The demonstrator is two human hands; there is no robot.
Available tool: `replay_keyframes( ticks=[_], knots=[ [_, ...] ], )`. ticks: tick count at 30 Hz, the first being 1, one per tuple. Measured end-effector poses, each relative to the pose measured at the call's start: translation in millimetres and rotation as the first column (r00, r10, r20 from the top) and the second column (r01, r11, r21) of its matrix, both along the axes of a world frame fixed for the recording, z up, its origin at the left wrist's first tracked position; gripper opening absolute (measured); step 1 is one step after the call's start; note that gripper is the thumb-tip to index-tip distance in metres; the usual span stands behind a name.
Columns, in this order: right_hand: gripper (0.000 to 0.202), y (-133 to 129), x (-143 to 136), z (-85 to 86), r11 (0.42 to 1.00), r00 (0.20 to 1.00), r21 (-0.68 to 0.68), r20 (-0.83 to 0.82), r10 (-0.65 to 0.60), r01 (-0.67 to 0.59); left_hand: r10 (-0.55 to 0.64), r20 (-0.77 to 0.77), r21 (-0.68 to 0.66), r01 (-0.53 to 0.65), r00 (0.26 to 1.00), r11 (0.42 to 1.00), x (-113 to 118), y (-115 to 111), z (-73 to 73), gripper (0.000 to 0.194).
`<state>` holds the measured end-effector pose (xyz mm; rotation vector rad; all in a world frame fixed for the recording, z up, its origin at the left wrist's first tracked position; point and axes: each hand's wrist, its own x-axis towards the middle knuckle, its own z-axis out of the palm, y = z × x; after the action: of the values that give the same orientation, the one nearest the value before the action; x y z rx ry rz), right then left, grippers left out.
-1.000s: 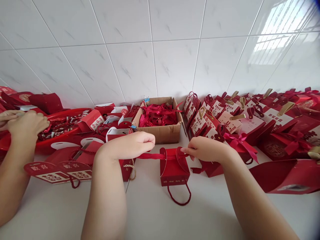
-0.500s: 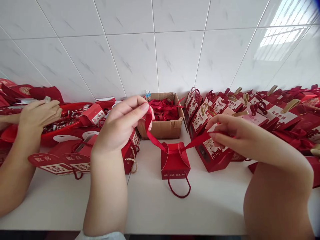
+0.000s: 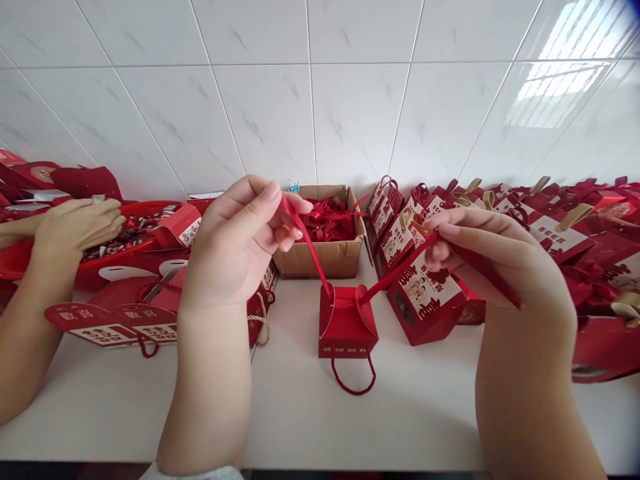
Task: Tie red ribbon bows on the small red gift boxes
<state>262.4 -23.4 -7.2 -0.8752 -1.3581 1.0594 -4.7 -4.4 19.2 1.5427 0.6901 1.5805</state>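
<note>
Ribbon (image 3: 313,253) thru red box (image 3: 349,323), clamped in L fingers (image 3: 271,193) & R fingers (image 3: 451,231), either side

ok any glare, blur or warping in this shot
Head view: bright streaky glare on the wall tiles at upper right; a dark blue smudge in the top right corner; the red bag at the right edge looks soft and stretched; a faint shadow on the white table by the right forearm.

One held ribbon (image 3: 315,257); one central red box (image 3: 353,327); one cardboard carton (image 3: 320,260); one red tray (image 3: 95,272)
</note>
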Motion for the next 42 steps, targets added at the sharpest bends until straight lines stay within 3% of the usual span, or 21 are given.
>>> replay_keyframes(
  ticks=[3,5,8,12,17,24,32,38,42],
  knots=[
    [0.019,-1,2,1.5,0.989,0.989,-0.002,-0.01,0.145,-0.145,-0.003,0.026,0.009,0.003,1.0,1.0,4,-4,0.9,0.018],
    [0.021,-2,1,2.1,0.984,0.985,0.039,0.0,0.174,-0.174,-0.015,0.048,0.026,0.014,0.999,1.0,7,-3,0.0,0.017],
    [0.022,-2,-3,1.6,0.987,0.993,0.114,0.019,0.112,-0.114,-0.026,0.056,0.056,0.023,0.998,0.998,11,2,-3.1,0.016],
    [0.009,2,-16,-1.1,0.982,0.997,0.172,-0.009,-0.077,0.077,-0.014,0.036,0.07,0.012,0.999,0.997,12,7,-6.9,0.015],
    [0.007,8,-31,-3.9,0.929,0.969,0.274,-0.052,-0.243,0.248,0.137,0.057,0.144,-0.143,0.989,0.979,12,6,-9.4,0.01],
    [0.014,8,-41,-0.1,0.911,0.963,0.312,-0.072,-0.259,0.268,0.317,0.099,0.254,-0.332,0.943,0.908,13,6,-9.4,0.011],
    [0.014,5,-45,-0.3,0.939,0.977,0.287,0.042,-0.211,0.19,0.279,0.175,0.321,-0.322,0.944,0.89,9,7,-9.6,0.013],
    [0.014,7,-48,-2.3,0.932,0.974,0.298,0.024,-0.225,0.208,0.343,0.198,0.263,-0.387,0.918,0.884,9,9,-9.0,0.016],
    [0.012,6,-50,-0.8,0.915,0.972,0.34,0.009,-0.234,0.217,0.386,0.217,0.323,-0.439,0.897,0.838,12,9,-9.9,0.007]
  ],
)
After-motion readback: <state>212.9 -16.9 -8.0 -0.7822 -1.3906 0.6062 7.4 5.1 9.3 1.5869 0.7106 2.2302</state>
